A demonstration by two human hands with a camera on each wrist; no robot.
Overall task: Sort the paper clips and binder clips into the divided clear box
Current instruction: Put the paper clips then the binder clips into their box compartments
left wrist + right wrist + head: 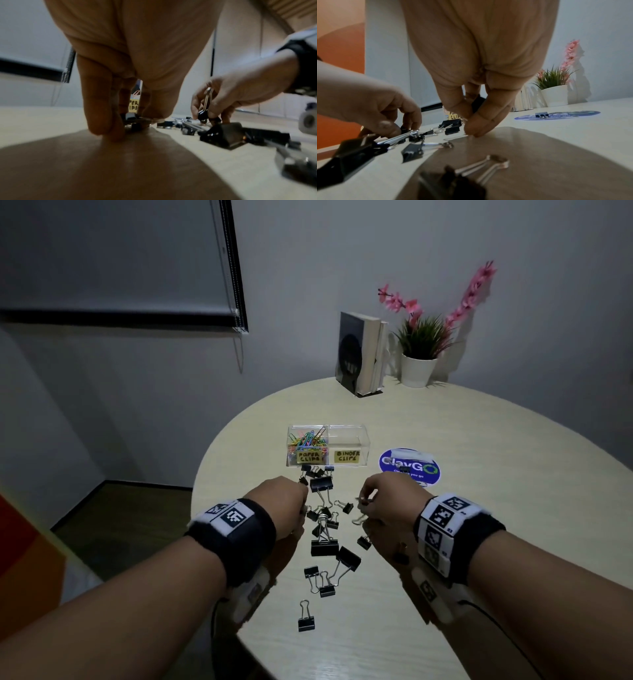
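The clear divided box [346,440] stands ahead of both hands. Its left half holds coloured paper clips [306,440]; the right half, labelled for binder clips, looks bare. Several black binder clips [324,546] lie scattered on the table between my wrists. My left hand [301,501] is down at the table, its fingertips [109,129] pinching a small black binder clip [130,117]. My right hand [366,503] hovers just above the table and pinches a small binder clip [207,97] with its silver handles pointing up. A silver paper clip [359,520] lies under that hand.
A round blue sticker [424,470] lies right of the box with a binder clip [541,115] on it. Books in a bookend [359,354] and a potted plant [419,368] stand at the far edge. The table's curved edge [202,474] runs close on the left.
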